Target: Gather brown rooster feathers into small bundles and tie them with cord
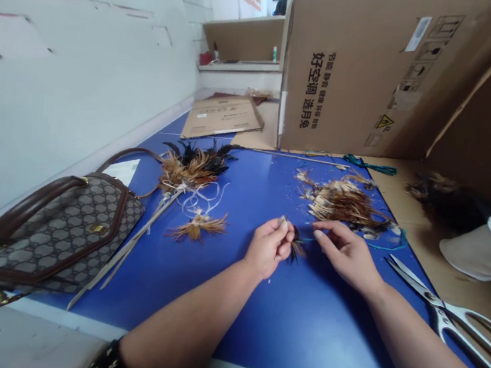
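My left hand (268, 248) is closed in a pinch on a small bunch of feathers (295, 246), dark and brown, held just above the blue table (230, 302). My right hand (345, 251) is close beside it on the right, fingers curled with the fingertips at the bunch's far side, near a thin teal thread (382, 246). A loose pile of brown and white feathers (345, 203) lies just beyond both hands.
A patterned handbag (53, 231) with brown handles lies at the left. A tied feather bundle on sticks (188, 170) and a small feather tuft (198, 225) lie left of centre. Scissors (446, 310) and a white roll (486, 246) are at the right. A large cardboard box (378, 69) stands behind.
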The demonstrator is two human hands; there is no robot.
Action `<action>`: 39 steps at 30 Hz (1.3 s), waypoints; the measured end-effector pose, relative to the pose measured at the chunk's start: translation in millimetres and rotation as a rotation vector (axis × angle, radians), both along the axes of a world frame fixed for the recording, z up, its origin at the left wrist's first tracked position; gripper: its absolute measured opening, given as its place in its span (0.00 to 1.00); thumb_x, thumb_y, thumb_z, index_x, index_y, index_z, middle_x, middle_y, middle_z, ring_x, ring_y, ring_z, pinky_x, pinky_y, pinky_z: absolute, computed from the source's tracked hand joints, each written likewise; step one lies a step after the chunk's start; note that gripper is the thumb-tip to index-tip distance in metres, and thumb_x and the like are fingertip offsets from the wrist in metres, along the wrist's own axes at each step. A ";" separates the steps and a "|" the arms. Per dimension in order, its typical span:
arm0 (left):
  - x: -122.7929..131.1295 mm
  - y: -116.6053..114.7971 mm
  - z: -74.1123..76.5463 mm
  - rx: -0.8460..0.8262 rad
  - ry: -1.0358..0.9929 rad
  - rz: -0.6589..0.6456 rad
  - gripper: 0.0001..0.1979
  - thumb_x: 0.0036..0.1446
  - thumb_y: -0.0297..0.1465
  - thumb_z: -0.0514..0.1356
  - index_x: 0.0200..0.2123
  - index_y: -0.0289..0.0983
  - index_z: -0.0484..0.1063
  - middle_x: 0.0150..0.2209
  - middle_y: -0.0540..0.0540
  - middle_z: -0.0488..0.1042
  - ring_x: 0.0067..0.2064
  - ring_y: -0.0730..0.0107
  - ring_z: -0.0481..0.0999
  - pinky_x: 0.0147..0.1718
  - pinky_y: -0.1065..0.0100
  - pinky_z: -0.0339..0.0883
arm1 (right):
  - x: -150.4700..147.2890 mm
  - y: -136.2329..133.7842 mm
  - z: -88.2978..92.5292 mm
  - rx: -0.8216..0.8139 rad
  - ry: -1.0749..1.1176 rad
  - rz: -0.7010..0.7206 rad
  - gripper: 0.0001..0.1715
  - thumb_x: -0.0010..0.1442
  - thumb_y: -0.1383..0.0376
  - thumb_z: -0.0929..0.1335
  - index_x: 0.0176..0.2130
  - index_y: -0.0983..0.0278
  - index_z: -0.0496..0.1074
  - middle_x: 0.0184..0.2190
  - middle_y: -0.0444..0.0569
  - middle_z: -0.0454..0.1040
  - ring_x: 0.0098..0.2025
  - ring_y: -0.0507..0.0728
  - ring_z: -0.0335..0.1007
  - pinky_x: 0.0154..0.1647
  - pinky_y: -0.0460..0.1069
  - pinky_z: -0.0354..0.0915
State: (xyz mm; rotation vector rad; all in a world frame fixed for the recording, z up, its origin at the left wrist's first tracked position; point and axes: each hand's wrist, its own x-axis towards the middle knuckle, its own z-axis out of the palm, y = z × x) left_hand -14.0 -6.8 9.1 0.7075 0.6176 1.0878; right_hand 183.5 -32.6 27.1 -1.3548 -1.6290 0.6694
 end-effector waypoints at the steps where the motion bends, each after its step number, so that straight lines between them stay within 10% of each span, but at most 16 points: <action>1: 1.2 -1.9 -0.9 0.019 0.024 -0.024 0.21 0.57 0.46 0.71 0.36 0.35 0.70 0.28 0.53 0.68 0.18 0.86 0.58 0.15 0.77 0.45 | -4.7 -2.4 2.0 -0.013 0.026 0.052 0.22 0.65 0.48 0.71 0.49 0.60 0.79 0.42 0.53 0.81 0.37 0.59 0.75 0.41 0.54 0.72; 5: 4.0 -6.7 -2.5 0.075 0.074 -0.076 0.22 0.59 0.47 0.70 0.35 0.34 0.70 0.28 0.52 0.69 0.18 0.85 0.59 0.15 0.77 0.47 | -16.8 -7.0 0.5 -0.058 0.122 0.173 0.18 0.65 0.50 0.71 0.44 0.61 0.80 0.39 0.52 0.82 0.39 0.59 0.76 0.44 0.53 0.72; 15: 3.9 -8.9 -1.5 0.057 0.096 -0.026 0.20 0.59 0.46 0.70 0.36 0.34 0.72 0.29 0.53 0.69 0.18 0.86 0.58 0.15 0.77 0.46 | -15.5 -1.4 -9.6 -0.136 0.267 -0.026 0.24 0.62 0.44 0.72 0.35 0.62 0.74 0.26 0.45 0.72 0.24 0.51 0.61 0.26 0.48 0.62; 21: 3.9 -4.7 3.6 0.131 0.119 0.375 0.20 0.61 0.48 0.68 0.36 0.36 0.71 0.30 0.51 0.71 0.21 0.82 0.64 0.17 0.76 0.55 | -14.1 -9.7 2.6 0.085 0.082 -0.141 0.17 0.67 0.50 0.68 0.42 0.60 0.75 0.33 0.51 0.78 0.32 0.58 0.72 0.37 0.53 0.71; 26: -4.8 8.9 5.5 0.249 0.155 0.538 0.19 0.62 0.47 0.67 0.39 0.36 0.72 0.33 0.49 0.75 0.24 0.78 0.71 0.22 0.73 0.65 | -44.7 -46.0 17.9 0.241 -0.089 0.723 0.18 0.68 0.65 0.66 0.55 0.59 0.76 0.47 0.52 0.83 0.51 0.60 0.78 0.57 0.56 0.70; 29: -8.7 14.1 3.3 0.257 0.157 0.546 0.18 0.63 0.46 0.67 0.39 0.36 0.72 0.34 0.49 0.75 0.24 0.78 0.71 0.21 0.73 0.64 | -61.0 -52.5 6.8 0.273 -0.230 0.929 0.18 0.67 0.64 0.69 0.56 0.61 0.77 0.53 0.52 0.82 0.60 0.60 0.74 0.65 0.58 0.65; 33: -5.1 9.3 2.4 0.249 0.172 0.493 0.17 0.64 0.45 0.66 0.39 0.35 0.73 0.34 0.48 0.75 0.24 0.78 0.71 0.21 0.73 0.64 | -34.1 -29.8 1.3 0.250 -0.519 0.547 0.15 0.72 0.63 0.66 0.53 0.63 0.79 0.54 0.57 0.81 0.60 0.63 0.74 0.68 0.64 0.58; 39: 6.2 -11.9 11.2 0.140 0.146 0.213 0.19 0.60 0.45 0.69 0.38 0.35 0.73 0.32 0.48 0.76 0.21 0.79 0.67 0.15 0.76 0.58 | 82.6 -0.2 23.4 0.256 -0.831 -0.113 0.22 0.67 0.73 0.64 0.54 0.59 0.79 0.54 0.53 0.81 0.57 0.65 0.71 0.61 0.62 0.61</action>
